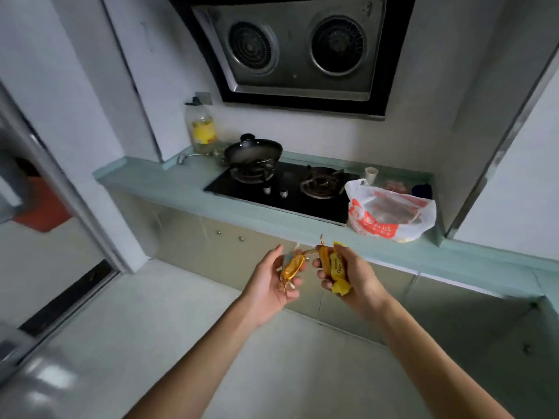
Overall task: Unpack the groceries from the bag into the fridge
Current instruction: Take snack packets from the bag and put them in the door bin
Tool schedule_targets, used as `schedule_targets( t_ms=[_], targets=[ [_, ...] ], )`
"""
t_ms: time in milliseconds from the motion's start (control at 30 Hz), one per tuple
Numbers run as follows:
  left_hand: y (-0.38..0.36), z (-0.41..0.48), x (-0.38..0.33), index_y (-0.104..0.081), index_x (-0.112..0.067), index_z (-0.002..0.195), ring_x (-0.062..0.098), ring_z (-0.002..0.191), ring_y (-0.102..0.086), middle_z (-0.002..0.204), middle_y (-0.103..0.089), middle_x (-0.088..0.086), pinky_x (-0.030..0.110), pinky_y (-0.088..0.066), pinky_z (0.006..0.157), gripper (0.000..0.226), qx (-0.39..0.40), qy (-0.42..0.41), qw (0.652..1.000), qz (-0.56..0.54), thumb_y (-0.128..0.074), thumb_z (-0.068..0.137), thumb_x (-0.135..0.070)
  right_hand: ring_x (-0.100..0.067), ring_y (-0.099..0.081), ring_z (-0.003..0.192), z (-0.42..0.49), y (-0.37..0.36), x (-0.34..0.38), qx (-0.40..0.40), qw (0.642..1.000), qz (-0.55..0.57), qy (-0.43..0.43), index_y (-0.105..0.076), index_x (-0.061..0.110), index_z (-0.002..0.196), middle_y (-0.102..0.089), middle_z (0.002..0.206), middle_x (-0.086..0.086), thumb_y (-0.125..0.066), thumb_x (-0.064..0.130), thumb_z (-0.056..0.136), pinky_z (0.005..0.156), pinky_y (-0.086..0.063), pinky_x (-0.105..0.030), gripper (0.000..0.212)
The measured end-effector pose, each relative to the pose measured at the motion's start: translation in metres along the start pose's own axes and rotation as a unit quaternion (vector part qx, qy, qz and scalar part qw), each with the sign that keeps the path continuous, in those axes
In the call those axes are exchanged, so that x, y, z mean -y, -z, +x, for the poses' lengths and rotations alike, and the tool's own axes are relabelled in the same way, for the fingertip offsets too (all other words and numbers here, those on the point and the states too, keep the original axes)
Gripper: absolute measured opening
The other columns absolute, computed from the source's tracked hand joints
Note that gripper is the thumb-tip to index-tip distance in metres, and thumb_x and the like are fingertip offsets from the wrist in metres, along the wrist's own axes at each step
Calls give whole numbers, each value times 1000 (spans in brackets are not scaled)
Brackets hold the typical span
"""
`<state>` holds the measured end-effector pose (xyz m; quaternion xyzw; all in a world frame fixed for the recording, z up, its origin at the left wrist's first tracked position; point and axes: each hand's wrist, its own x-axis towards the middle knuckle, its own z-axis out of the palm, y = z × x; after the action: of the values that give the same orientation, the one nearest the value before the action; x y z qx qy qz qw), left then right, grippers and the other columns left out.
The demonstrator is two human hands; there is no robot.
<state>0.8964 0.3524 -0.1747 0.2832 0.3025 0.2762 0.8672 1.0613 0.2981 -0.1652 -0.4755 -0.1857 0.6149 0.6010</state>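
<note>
Left hand cups a gold-wrapped snack, right hand curls its fingers round yellow packets, just short of the desk with the bag, and it all looks light, crinkly and slippery, so grab mid-body.

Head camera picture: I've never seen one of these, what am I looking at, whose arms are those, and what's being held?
There is no machine here. A person wears one camera on the head, looking forward and down, so the two bare arms are their own. The left hand holds a gold packet; the right hand grips yellow packets. Ahead, a counter carries a stove with a wok, an oil bottle, a cup and a plastic bag of groceries.
</note>
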Motion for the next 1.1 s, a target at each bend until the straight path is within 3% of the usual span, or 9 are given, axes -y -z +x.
schedule_targets(
  t_ms=[200,367,567,700,800,967,1100],
  targets=[
    [65,-100,-27,-62,-14,94,7,51,-42,80,-58,0,17,-31,42,14,-69,-87,994,8,-66,89,-27,-18,-52,55,-15,-97,-48,104,993,-42,-40,-60,6,112,-66,79,-13,-33,30,102,38,-39,-22,37],
    [131,-186,-54,-62,-13,103,7,50,-36,72,-43,-1,19,-37,47,20,-160,-162,974,-10,-66,86,-3,-19,-49,56,-22,-191,-96,196,974,-71,-91,-60,4,113,-64,80,-15,-29,29,95,39,-34,-24,43],
    [216,-296,-99,-60,-10,116,12,52,-40,81,-55,6,24,-45,51,26,-231,-218,946,-66,-60,90,-13,-20,-49,60,-27,-316,-170,272,950,-83,-132,-58,0,120,-64,84,-16,-29,22,86,41,-38,-25,50],
    [272,-366,-135,-57,-6,116,13,51,-47,83,-56,9,26,-49,53,28,-240,-253,933,-87,-53,92,-22,-21,-56,65,-40,-403,-213,323,934,-77,-135,-55,-2,120,-67,93,-18,-32,20,95,47,-43,-25,40],
    [311,-411,-160,-56,-6,119,11,49,-43,79,-55,8,21,-43,47,35,-289,-264,917,-71,-53,96,-32,-18,-64,76,-48,-456,-239,369,915,-107,-123,-61,0,119,-70,106,-15,-39,25,101,62,-54,-25,37],
    [360,-461,-196,-54,-13,110,10,52,-34,76,-55,5,20,-32,46,46,-368,-269,890,-13,-58,91,-54,-19,-65,87,-52,-525,-262,432,885,-154,-79,-60,-2,123,-69,108,-12,-46,29,100,75,-56,-26,41],
    [389,-481,-227,-50,-12,105,11,49,-35,72,-58,6,21,-32,46,25,-393,-295,870,-31,-47,97,-35,-24,-65,93,-38,-569,-266,453,871,-184,-49,-62,-1,122,-69,116,-15,-54,29,97,77,-54,-29,40]
  ],
)
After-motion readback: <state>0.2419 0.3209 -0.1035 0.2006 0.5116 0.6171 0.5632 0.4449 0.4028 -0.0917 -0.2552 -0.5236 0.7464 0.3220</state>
